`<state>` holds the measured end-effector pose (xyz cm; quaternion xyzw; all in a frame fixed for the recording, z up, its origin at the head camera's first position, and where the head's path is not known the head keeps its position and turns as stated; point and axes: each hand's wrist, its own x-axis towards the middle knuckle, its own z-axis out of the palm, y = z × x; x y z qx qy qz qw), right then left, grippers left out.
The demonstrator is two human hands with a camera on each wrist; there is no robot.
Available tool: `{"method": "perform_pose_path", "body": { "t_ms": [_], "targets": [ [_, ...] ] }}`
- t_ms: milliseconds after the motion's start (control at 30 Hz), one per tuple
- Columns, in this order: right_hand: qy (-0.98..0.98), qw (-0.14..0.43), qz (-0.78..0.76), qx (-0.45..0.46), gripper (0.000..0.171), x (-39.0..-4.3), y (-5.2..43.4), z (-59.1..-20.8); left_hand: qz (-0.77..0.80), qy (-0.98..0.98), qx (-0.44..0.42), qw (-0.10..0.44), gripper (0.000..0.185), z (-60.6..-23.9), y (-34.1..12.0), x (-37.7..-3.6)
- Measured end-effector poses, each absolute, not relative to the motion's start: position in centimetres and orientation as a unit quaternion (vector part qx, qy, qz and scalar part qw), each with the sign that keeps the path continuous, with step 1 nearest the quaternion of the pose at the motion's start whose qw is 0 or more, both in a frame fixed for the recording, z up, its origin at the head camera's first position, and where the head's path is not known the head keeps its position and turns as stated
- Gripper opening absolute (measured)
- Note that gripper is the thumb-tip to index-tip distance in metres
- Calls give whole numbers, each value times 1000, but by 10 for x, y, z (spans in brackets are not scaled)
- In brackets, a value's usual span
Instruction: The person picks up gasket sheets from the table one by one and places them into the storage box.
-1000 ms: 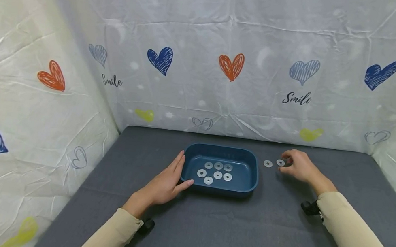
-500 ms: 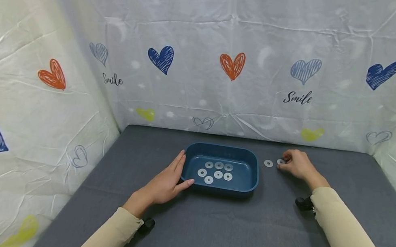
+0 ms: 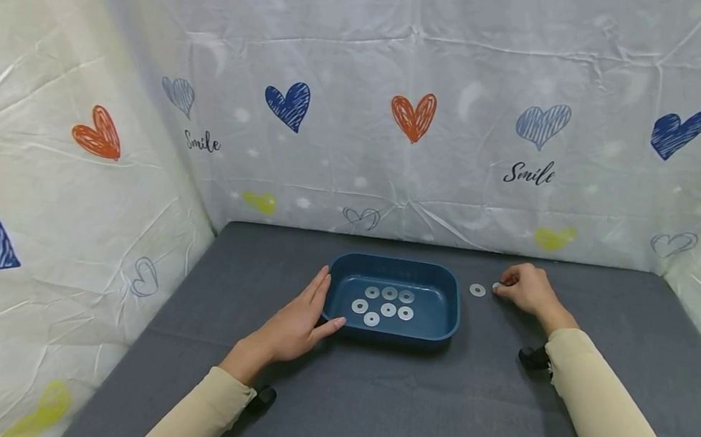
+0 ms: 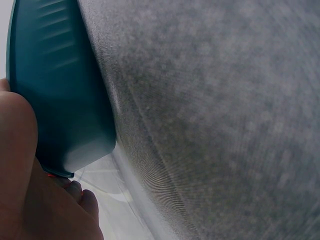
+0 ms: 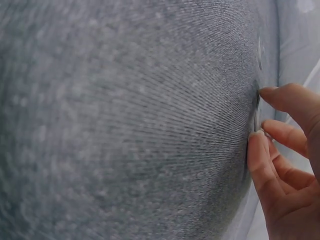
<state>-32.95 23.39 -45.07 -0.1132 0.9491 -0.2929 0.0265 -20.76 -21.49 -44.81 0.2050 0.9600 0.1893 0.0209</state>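
Note:
In the head view a dark blue rectangular tray (image 3: 389, 335) stands on the table, with several flat metal washers (image 3: 388, 309) lying on its floor. My left hand (image 3: 289, 325) rests against the tray's left end, fingers straight along the side and thumb at the front rim. To the right of the tray, my right hand (image 3: 531, 289) has its fingertips at the edges of a washer (image 3: 496, 286) at table level. Most of that washer is hidden by the fingers; the right wrist view shows it edge-on, a thin disc (image 5: 256, 115) between thumb and fingers. Another washer (image 3: 477, 290) lies between tray and hand.
The table has a dark grey cloth cover (image 3: 406, 412). A pale curtain (image 3: 330, 166) printed with hearts rises at its back edge and along both sides. Dark wrist devices (image 3: 533, 358) sit under both sleeves.
My right hand has moved slightly left and its fingers have closed in over the right-hand washer, covering more of it. The left hand and the tray stay in place.

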Motion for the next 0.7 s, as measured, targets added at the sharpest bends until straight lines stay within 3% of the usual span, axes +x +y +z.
{"method": "perform_pose_path", "body": {
  "t_ms": [333,700],
  "targets": [
    [954,48,-274,-112,24,-331,232,-447,195,960,202,22,97,-448,-214,-207],
    [958,35,-255,-125,19,-329,227,-446,193,960,204,23,97,-448,-215,-208]
  ]
}}
